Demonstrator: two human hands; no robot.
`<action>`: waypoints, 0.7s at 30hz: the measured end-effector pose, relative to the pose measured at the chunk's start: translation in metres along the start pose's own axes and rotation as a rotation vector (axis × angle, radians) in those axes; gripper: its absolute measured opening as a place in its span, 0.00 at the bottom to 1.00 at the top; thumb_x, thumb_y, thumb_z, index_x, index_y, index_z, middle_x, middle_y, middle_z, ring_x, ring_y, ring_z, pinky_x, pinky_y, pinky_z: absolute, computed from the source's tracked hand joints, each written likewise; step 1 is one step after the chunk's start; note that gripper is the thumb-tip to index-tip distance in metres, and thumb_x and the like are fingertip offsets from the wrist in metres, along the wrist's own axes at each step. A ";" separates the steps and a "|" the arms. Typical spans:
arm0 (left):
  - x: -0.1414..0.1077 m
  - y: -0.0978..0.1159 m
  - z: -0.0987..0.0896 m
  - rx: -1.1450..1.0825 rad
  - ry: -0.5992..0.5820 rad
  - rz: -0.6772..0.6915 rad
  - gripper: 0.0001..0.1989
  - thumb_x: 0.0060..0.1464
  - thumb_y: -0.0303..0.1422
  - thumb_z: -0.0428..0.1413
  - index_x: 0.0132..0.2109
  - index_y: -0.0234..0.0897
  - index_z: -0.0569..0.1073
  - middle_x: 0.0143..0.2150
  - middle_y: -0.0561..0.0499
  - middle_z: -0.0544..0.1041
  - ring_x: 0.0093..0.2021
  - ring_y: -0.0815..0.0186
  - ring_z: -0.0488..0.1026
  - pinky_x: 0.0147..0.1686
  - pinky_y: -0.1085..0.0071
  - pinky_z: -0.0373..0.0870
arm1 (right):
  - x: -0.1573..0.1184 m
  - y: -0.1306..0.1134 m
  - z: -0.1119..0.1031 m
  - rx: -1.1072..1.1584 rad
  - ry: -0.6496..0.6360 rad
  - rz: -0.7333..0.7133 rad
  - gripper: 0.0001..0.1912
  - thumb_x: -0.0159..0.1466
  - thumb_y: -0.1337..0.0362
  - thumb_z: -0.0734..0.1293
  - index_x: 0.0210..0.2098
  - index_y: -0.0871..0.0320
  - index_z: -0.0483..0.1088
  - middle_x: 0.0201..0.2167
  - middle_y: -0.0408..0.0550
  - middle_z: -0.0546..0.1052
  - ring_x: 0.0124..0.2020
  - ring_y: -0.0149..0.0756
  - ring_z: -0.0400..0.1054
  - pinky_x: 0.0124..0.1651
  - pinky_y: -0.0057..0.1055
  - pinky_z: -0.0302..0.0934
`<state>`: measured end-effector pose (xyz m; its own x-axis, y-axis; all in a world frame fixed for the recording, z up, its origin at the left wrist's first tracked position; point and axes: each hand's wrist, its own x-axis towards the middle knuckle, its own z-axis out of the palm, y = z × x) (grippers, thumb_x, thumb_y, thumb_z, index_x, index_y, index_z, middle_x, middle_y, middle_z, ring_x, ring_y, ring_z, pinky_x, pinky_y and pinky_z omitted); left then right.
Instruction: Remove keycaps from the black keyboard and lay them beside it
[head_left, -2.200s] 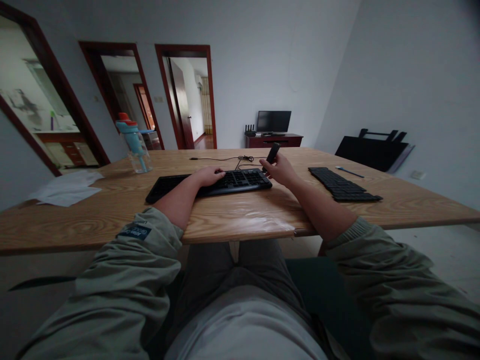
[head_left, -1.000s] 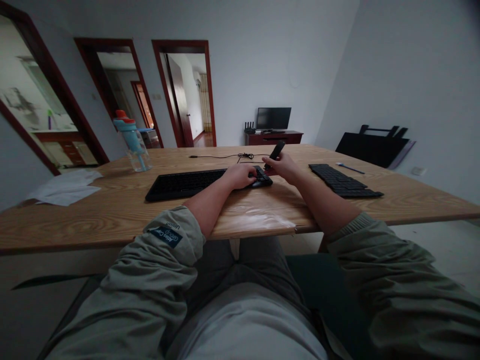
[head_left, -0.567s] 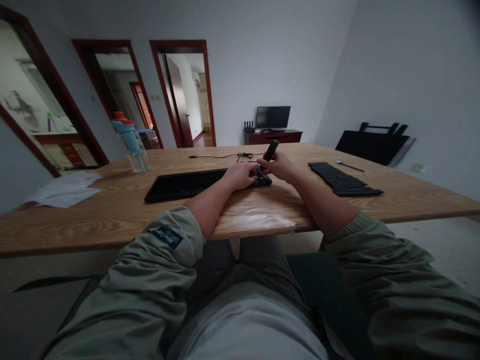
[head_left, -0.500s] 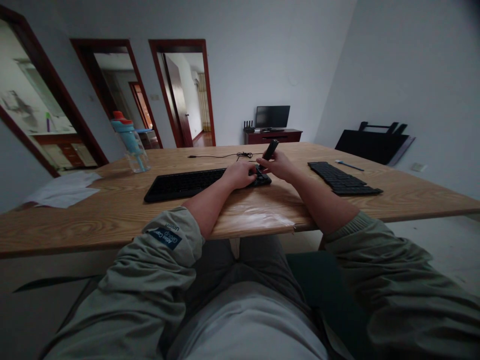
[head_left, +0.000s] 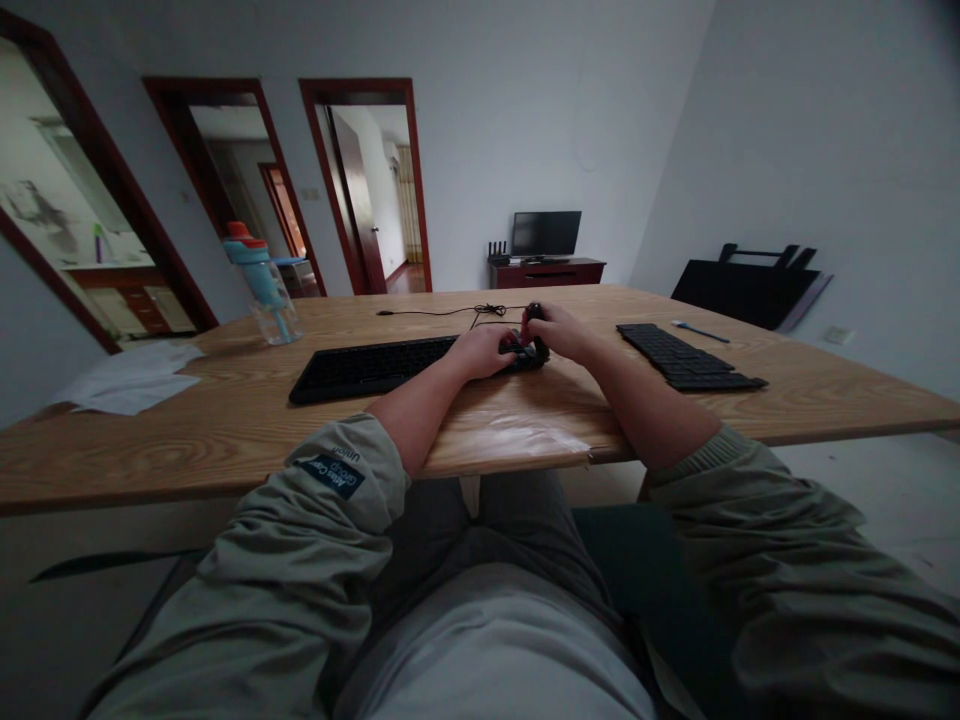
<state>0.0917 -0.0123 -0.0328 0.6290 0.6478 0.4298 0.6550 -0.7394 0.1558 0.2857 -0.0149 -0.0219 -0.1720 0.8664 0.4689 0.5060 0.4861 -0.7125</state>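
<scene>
Two rolled green sleeves lie nearest, the left sleeve point(head_left: 300, 550) bearing a dark label and the right sleeve point(head_left: 772, 550) pushed up below the elbow. Beyond them is the wood-grain table point(head_left: 420, 440), with glossy clear film along its near edge. On it sits a black keyboard point(head_left: 367, 368), slightly aslant in front of the person. The left hand point(head_left: 480, 350) rests over its right part with bent fingers; whether they pinch anything I cannot tell. Just beside it, the right hand point(head_left: 559, 330) closes its fingers around a black object point(head_left: 535, 313), held over the keyboard's right end. Well to the right lies a flat black key panel point(head_left: 675, 358); white paper point(head_left: 127, 376) lies far left. Farther back are a blue-handled brush point(head_left: 701, 331), a clear bottle point(head_left: 271, 305) standing upright and a bundled cable point(head_left: 490, 310). Past the table, a monitor point(head_left: 547, 234) stands on a dark red cabinet point(head_left: 562, 272).
</scene>
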 end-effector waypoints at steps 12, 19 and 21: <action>0.000 0.006 -0.003 -0.280 -0.012 0.030 0.16 0.56 0.42 0.61 0.46 0.37 0.80 0.43 0.47 0.82 0.42 0.60 0.77 0.46 0.66 0.71 | -0.008 -0.024 0.002 0.560 0.051 -0.034 0.10 0.53 0.60 0.65 0.34 0.55 0.68 0.29 0.44 0.75 0.34 0.37 0.70 0.41 0.34 0.64; -0.003 0.014 -0.005 -0.454 -0.030 0.042 0.18 0.54 0.41 0.63 0.48 0.35 0.79 0.46 0.46 0.81 0.44 0.62 0.76 0.48 0.66 0.72 | -0.014 -0.035 -0.006 0.730 0.038 0.024 0.12 0.54 0.54 0.60 0.34 0.53 0.65 0.32 0.47 0.76 0.37 0.41 0.72 0.40 0.37 0.67; -0.003 0.016 -0.006 -0.517 -0.062 0.071 0.15 0.54 0.39 0.63 0.46 0.35 0.79 0.44 0.47 0.82 0.43 0.64 0.76 0.46 0.67 0.72 | -0.017 -0.039 -0.008 0.663 0.051 0.050 0.13 0.55 0.52 0.59 0.34 0.52 0.64 0.34 0.49 0.76 0.41 0.43 0.73 0.40 0.37 0.67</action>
<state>0.0984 -0.0273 -0.0263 0.6985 0.5907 0.4039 0.3276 -0.7658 0.5533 0.2760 -0.0495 0.0026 -0.1132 0.8910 0.4397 -0.1179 0.4274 -0.8963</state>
